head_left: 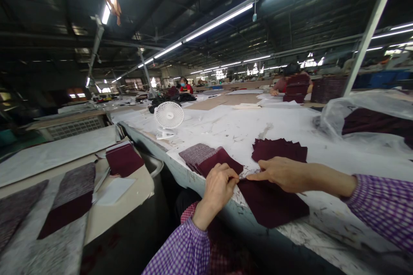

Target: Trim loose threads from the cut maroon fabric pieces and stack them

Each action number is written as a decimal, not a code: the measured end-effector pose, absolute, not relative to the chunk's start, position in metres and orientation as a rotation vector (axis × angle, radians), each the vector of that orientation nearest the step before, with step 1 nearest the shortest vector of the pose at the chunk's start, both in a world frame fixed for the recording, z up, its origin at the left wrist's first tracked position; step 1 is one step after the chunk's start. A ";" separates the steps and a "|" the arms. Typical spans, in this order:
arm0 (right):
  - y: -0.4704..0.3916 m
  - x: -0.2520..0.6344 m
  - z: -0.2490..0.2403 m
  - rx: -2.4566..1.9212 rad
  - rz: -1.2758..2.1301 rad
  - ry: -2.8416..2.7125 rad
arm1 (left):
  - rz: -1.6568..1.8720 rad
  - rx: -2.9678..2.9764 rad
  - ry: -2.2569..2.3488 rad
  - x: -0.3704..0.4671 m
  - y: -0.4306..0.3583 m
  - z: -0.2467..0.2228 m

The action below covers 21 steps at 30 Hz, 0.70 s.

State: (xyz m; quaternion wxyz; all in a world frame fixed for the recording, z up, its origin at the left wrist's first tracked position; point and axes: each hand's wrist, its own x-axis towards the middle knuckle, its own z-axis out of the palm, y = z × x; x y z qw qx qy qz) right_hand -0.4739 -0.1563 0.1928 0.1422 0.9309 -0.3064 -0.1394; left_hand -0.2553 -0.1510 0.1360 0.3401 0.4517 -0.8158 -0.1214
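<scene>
A dark maroon fabric piece [274,206] lies at the front edge of the white-covered table, part of it hanging over the edge. My left hand [219,189] pinches its upper left corner between thumb and fingertips. Over the same piece rests my right hand [284,174], index finger stretched to that corner and thumb apart; its other fingers are partly hidden. Just beyond my left hand is a maroon stack [222,161] beside grey-flecked fabric pieces [198,154]. A fanned pile of maroon pieces [279,149] sits behind my right hand.
A white clip fan [168,115] stands on the table's left side. A clear plastic bag [332,115] with maroon cloth lies at the right. On a lower side table [119,206] are more fabric pieces. Two people work farther back, near a maroon stack [329,89].
</scene>
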 end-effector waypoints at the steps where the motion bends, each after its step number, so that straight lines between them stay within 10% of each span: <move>1: -0.156 -0.472 0.194 2.671 -0.418 -0.871 | -0.318 1.188 -2.111 -0.255 -0.150 0.135; 13: -0.155 -0.466 0.181 2.592 -0.199 -0.682 | -0.649 1.057 -1.914 -0.241 -0.158 0.131; 21: -0.154 -0.464 0.171 2.762 0.064 -1.065 | -0.113 1.374 -2.165 -0.241 -0.147 0.143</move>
